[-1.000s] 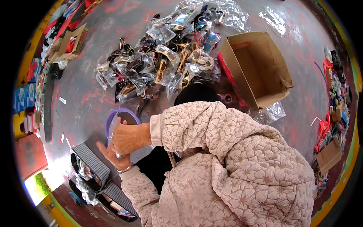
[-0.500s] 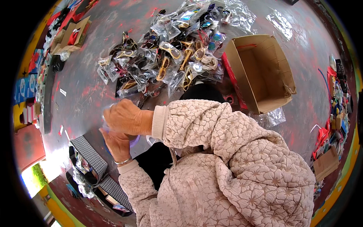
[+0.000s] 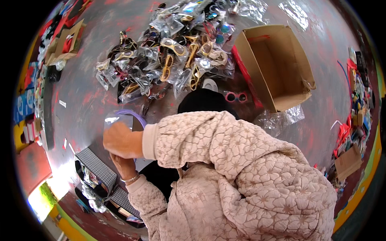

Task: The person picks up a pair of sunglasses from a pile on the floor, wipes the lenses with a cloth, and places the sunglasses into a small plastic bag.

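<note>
Clear bag (image 3: 116,119), one, just beyond right hand (image 3: 120,141), its blurred fingers apparently grasping it, presumably mid-handling, steady pinch called for; left hand (image 3: 126,166), just below, finger state indeterminable; purple-rimmed basin (image 3: 138,116), beside the fingers; sunglasses pile (image 3: 167,68), well beyond.

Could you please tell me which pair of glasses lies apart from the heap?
The pink-framed glasses with round lenses, left of the open brown cardboard box; the other glasses lie bunched together.
</note>
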### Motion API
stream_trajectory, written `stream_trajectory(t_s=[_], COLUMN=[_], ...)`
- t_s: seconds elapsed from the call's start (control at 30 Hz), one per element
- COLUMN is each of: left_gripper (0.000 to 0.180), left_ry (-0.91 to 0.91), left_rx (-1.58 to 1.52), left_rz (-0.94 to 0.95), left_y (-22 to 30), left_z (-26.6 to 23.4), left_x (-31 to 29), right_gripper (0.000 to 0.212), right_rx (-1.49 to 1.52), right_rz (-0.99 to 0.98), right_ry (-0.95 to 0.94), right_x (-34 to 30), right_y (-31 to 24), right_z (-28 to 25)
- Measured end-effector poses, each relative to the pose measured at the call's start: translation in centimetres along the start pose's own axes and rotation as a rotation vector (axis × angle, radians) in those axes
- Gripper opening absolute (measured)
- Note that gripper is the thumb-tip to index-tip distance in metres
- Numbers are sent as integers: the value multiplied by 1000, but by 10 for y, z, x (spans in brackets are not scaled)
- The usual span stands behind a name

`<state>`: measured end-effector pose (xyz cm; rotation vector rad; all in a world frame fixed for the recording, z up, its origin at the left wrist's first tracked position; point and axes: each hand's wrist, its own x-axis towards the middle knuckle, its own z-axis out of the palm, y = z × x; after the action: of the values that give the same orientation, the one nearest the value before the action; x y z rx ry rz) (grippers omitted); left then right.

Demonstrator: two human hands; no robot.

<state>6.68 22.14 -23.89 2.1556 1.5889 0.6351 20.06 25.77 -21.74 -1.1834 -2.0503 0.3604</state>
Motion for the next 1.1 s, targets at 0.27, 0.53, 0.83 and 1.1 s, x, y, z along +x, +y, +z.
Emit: stream_trajectory(t_s=[0.27, 0.53, 0.83, 1.1], left_gripper=[40, 46, 45, 46], left_ry=[-30, -247, 71, 66], left_rx=[-313, 298, -1124, -1356], left_rz=[-199, -291, -662, -496], left_y=[35, 71, 51, 1], left_z=[7, -20, -26, 7], left_x=[39, 14, 13, 31], right_gripper=[32, 34, 17, 16], right_rx=[63, -46, -266, -962], right_rz=[871, 426, 8, 179], right_ry=[463, -53, 33, -61], right_x=[22, 21, 17, 17], right_y=[-51, -28, -11, -16], right_z=[97, 36, -28, 18])
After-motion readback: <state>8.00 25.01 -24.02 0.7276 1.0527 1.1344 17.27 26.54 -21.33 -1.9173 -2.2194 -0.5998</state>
